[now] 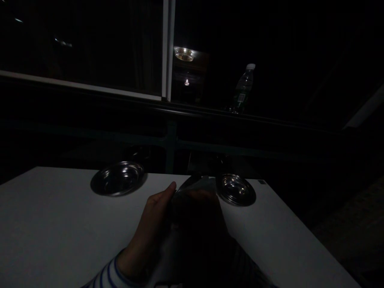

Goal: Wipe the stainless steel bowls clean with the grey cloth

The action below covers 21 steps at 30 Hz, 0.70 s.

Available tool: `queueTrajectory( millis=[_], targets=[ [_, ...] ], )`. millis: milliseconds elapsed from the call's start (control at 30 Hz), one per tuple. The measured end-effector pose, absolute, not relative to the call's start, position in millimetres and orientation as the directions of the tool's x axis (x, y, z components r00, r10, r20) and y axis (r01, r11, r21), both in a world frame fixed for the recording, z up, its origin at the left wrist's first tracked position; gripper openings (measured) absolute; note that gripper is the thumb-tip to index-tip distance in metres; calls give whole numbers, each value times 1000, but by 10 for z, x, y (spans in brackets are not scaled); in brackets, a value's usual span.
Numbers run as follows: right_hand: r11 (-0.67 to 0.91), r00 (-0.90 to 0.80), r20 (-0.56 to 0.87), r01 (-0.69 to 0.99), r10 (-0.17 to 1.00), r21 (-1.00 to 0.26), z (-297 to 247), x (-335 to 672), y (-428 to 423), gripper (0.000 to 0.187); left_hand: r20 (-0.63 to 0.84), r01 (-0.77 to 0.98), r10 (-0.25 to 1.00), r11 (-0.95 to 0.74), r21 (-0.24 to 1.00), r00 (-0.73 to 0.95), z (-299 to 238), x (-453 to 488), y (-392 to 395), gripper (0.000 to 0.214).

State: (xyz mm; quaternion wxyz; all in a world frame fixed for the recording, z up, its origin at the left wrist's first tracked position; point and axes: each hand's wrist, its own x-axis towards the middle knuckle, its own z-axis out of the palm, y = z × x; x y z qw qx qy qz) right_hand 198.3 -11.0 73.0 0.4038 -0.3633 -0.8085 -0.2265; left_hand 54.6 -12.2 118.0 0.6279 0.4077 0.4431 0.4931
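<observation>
Between my hands, low in the middle of the head view, is a dark shiny thing with a curved rim, seemingly a tilted metal dish [191,182]. My left hand [153,220] is closed at its left side, thumb pointing up along the edge. Deep shadow covers my right hand [204,216], which is bent at the dish's right side; its fingers barely show. A round steel dish [117,180] lies on the white table [75,224] to the left. Just right of my right hand, more shallow steel dishes [235,190] appear stacked.
Past the table's far edge runs a dark railing [171,144]. A clear plastic bottle [243,90] with a white cap stands on the ledge by the window frame [166,52]. Lamp reflections [184,54] show in the glass. A small dark label [261,182] marks the far right corner.
</observation>
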Motion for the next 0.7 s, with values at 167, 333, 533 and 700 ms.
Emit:
queueTrajectory(
  millis=[167, 333, 533, 700],
  targets=[
    [529, -236, 756, 832, 611, -169, 760, 2184, -65, 34, -207, -262, 961, 251, 932, 183, 1063, 569, -92, 36],
    [517, -300, 777, 855, 554, -38, 793, 2290, -44, 38, -141, -244, 928, 234, 941, 346, 1076, 524, -71, 34],
    [507, -346, 795, 860, 498, 56, 765, 2066, -118, 37, -101, -264, 895, 234, 936, 434, 1073, 456, -35, 26],
    [557, -423, 802, 819, 421, 139, 645, 1904, -140, 34, -172, -316, 964, 230, 920, 201, 1066, 522, -62, 32]
  ],
)
